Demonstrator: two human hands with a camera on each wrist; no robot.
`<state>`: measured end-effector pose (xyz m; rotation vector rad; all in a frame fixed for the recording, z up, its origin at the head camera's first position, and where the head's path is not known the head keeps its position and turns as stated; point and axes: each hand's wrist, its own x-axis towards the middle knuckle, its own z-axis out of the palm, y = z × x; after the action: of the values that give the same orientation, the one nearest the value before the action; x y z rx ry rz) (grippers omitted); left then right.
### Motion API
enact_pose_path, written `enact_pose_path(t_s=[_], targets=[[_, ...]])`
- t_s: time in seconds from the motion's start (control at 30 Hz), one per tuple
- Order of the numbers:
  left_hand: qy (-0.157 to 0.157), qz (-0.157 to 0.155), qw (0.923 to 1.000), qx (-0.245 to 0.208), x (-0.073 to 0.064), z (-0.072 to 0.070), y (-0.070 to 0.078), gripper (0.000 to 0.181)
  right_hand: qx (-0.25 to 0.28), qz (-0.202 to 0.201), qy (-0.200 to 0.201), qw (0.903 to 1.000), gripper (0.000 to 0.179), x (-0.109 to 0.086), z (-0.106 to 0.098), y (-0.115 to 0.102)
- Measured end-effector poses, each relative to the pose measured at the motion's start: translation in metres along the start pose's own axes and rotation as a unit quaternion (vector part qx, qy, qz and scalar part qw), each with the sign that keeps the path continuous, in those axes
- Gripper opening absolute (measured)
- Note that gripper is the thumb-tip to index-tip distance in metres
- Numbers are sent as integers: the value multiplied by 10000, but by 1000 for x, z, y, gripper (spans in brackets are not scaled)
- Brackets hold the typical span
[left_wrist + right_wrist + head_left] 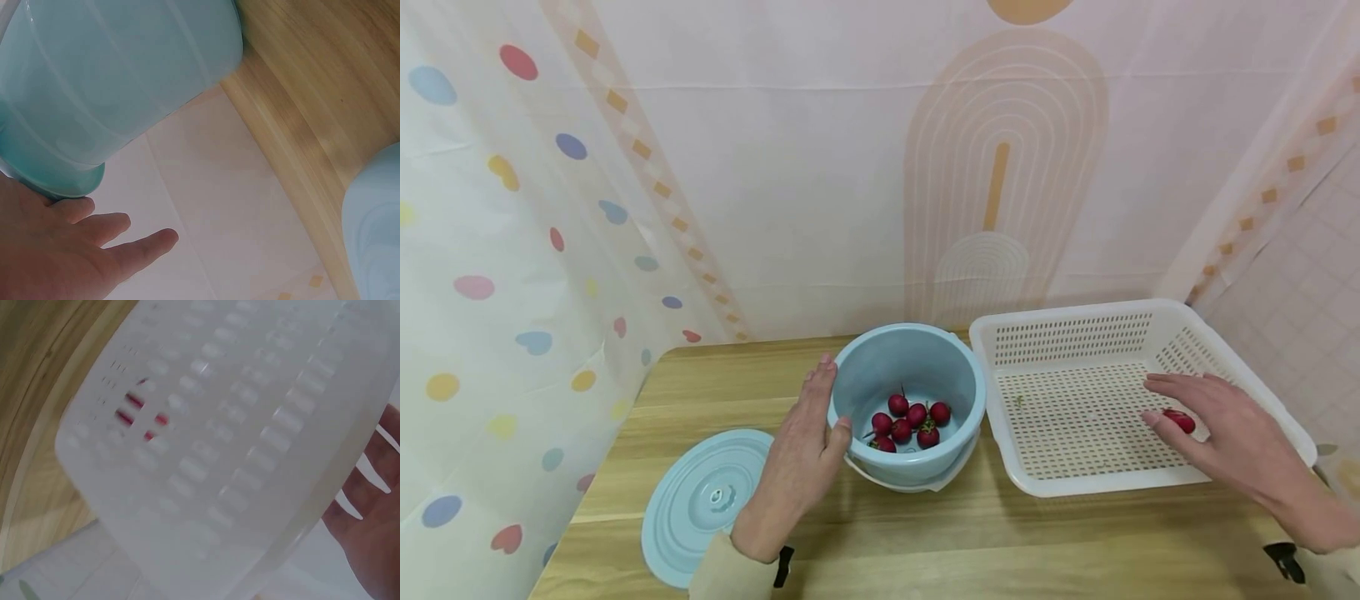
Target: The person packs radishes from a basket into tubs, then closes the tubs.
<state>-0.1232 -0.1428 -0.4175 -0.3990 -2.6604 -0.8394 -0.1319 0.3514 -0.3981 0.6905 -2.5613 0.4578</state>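
A light blue bucket point(910, 354) stands mid-table with several red radishes point(901, 430) on its bottom. My left hand point(801, 458) lies along the bucket's left side with nearly straight fingers, touching near the rim. In the left wrist view, its fingertips point(119, 225) show by the bucket's rim point(69, 184). My right hand point(1232, 437) hovers over the right part of a white slotted basket point(1075, 471), fingers extended and thumb apart. One radish point(1180, 421) lies in the basket, partly covered by that hand; red patches of the radish point(125, 417) show through the slots in the right wrist view.
The round blue lid point(681, 517) lies flat on the wooden table point(925, 542), left of the bucket and beside my left wrist. A small green scrap point(1019, 400) sits in the basket. A patterned curtain point(805, 183) hangs behind the table.
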Motion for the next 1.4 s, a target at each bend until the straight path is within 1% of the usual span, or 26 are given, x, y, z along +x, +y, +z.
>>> enact_pose_path(t_s=[0.1, 0.27, 0.4, 0.6, 0.8, 0.97, 1.07, 1.23, 1.3, 1.4], targets=[[-9, -6, 10000, 3, 0, 0, 0, 69, 101, 99, -164, 9998, 40, -3, -2, 7], [-4, -16, 10000, 44, 0, -1, 0, 69, 383, 419, -614, 9965, 38, -5, -8, 20], [-4, -12, 10000, 33, 1, 0, 0, 69, 380, 684, -909, 9928, 39, -5, -10, 30], [-2, 25, 10000, -7, 1, 0, 0, 69, 242, 633, -1012, 9926, 36, -5, -9, 43], [-18, 25, 10000, -1, 1, 0, 0, 69, 228, 865, -1327, 9871, 35, -3, -10, 54], [1, 21, 10000, 8, 1, 0, 1, 69, 255, 931, -1587, 9826, 38, 0, -10, 61], [20, 40, 10000, 26, 1, 0, 1, 68, 481, 1063, -1854, 9757, 43, 4, -9, 63], [19, 50, 10000, 48, 1, 0, 1, 68, 1002, 1435, -2354, 9560, 51, 8, -6, 66], [6, 34, 10000, 45, 1, 0, 0, 68, 1102, 1483, -2466, 9514, 53, 9, -4, 66], [-10, 7, 10000, 28, 1, 0, 0, 68, 1164, 1426, -2567, 9488, 56, 10, 0, 69]])
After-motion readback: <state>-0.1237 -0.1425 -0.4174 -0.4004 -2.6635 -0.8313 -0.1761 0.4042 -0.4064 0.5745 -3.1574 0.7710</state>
